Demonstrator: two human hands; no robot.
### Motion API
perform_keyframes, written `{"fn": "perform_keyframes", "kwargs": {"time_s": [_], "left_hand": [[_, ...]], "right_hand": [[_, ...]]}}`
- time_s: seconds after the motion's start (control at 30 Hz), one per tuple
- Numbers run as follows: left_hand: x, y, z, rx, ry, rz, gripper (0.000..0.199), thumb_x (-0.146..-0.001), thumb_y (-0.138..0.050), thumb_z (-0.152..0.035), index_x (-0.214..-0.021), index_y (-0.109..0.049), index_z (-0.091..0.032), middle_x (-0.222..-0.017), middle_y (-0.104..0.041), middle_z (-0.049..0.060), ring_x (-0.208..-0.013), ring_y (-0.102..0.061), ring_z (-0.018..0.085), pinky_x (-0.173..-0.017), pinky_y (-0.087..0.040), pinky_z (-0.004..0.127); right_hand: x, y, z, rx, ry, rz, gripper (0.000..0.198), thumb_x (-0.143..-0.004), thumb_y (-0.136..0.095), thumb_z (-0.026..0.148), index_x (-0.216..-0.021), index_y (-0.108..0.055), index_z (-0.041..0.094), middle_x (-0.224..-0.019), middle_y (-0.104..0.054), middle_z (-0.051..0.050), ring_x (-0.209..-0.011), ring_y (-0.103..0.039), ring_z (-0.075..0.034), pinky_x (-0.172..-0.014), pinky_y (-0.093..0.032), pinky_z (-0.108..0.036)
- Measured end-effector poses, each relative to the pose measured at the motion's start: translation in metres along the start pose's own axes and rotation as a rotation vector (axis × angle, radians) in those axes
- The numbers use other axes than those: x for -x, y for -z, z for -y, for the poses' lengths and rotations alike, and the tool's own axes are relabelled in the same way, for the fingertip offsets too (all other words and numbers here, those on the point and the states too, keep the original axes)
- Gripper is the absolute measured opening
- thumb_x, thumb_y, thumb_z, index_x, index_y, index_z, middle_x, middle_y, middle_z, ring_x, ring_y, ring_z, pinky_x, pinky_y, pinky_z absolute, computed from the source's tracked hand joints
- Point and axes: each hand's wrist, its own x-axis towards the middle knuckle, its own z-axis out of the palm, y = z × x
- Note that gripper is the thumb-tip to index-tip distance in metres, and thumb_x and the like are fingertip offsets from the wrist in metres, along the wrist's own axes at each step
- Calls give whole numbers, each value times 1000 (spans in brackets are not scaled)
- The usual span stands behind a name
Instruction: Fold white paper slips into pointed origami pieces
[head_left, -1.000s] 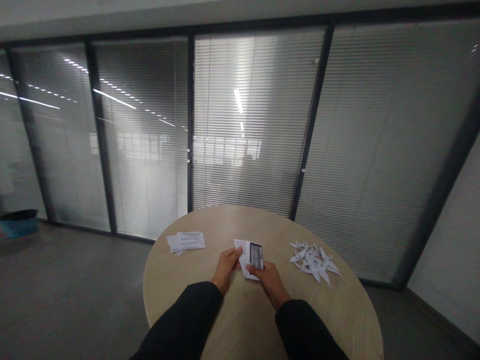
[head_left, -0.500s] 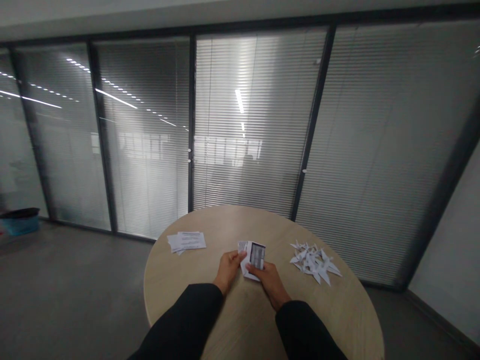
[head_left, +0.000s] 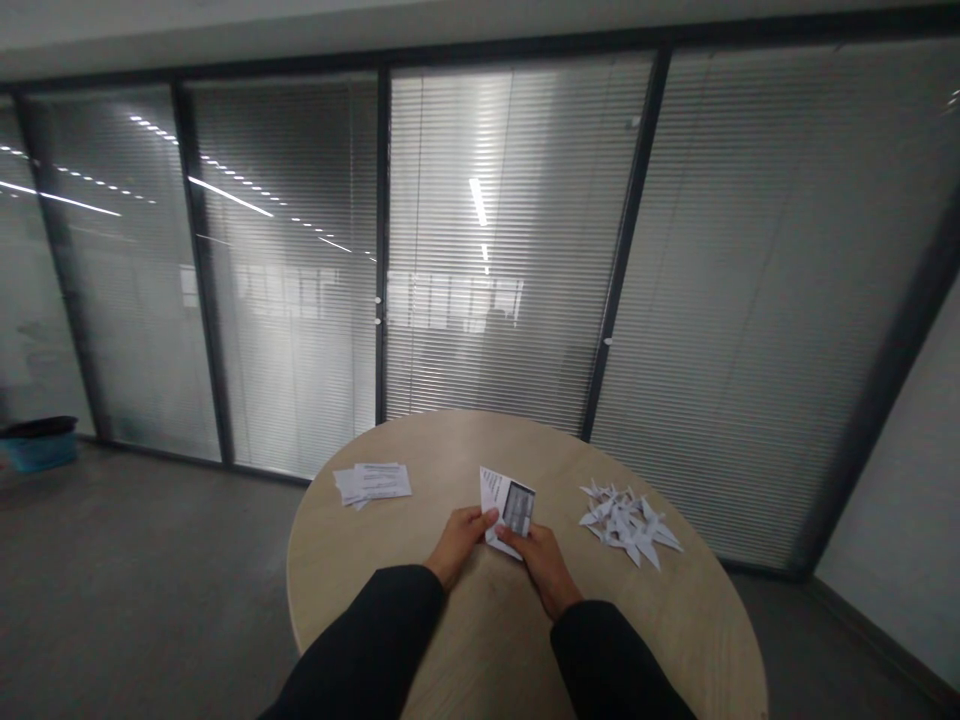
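Note:
Between my two hands is a sheet of printed paper (head_left: 507, 500), white with lines of text and a dark grey printed picture, held above the table. My left hand (head_left: 459, 541) pinches its left edge with the thumb on top. On the lower right side, my right hand (head_left: 541, 562) grips the paper, thumb over the printed face. The fingers behind the sheet are hidden. Right of my hands lies a pile of pointed folded-paper shapes (head_left: 628, 522), resembling paper cranes. To the left rests a small stack of printed sheets (head_left: 381, 481).
Everything lies on a round light-wood table (head_left: 480, 650). Behind it stands a glass partition with blinds (head_left: 495, 230) and dark frames. A blue bin (head_left: 41, 448) with a black liner is on the grey floor at far left.
The paper has tilted and its top edge has risen slightly, with a more pointed upper left corner showing. Both hands keep their hold in nearly the same place.

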Motion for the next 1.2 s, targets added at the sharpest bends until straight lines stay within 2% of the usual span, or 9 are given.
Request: {"fn": "perform_keyframes", "kwargs": {"time_s": [0.2,0.5,0.57,0.73,0.9,1.07,1.2], "left_hand": [[2,0,0,-71,-14,-46,49,-62,-67,-60,-61,-67,-11,-54,-59,3,-57,-54,17,-57,-42,25],[-6,9,5,-520,-159,-73,48,-75,-52,-56,-58,-59,-13,-54,-45,-3,-57,-40,11,-55,-31,22],[-6,9,5,-506,-142,-54,48,-75,-51,-58,-62,-60,-12,-56,-47,-3,-59,-42,12,-57,-33,23],[-8,7,7,-318,-53,29,52,-70,-57,-61,-75,-65,-10,-65,-58,2,-64,-49,15,-62,-38,25],[-7,7,9,-267,-16,46,55,-69,-57,-63,-75,-65,-9,-65,-59,3,-64,-50,15,-63,-38,26],[-9,10,11,-360,-34,27,55,-71,-53,-64,-70,-64,-10,-61,-55,2,-61,-48,14,-59,-36,25],[-6,9,7,-599,-98,-33,47,-79,-46,-54,-65,-62,-12,-57,-53,1,-58,-46,13,-56,-33,23]], "right_hand": [[-1,-1,-1,-7,-16,7,52,-57,-76,50,-90,-73,10,-86,-74,-11,-86,-67,-32,-79,-50,-40],[-9,0,-13,3,46,37,53,-57,-75,54,-91,-74,13,-90,-74,-11,-90,-67,-33,-85,-49,-44],[-9,1,-13,8,48,28,52,-58,-75,53,-90,-74,13,-89,-74,-11,-89,-67,-33,-84,-49,-43],[-6,2,-8,-23,19,-33,49,-59,-76,50,-90,-74,12,-86,-75,-11,-86,-68,-32,-79,-51,-41],[0,1,0,-81,0,-67,47,-59,-76,49,-87,-74,11,-85,-75,-11,-84,-68,-32,-77,-52,-39],[0,-1,1,-70,-2,-65,48,-59,-76,49,-87,-74,10,-86,-74,-12,-86,-68,-33,-78,-51,-41],[0,-2,-1,-45,16,-31,50,-61,-75,50,-91,-73,10,-88,-74,-13,-88,-68,-32,-79,-51,-41]]}}
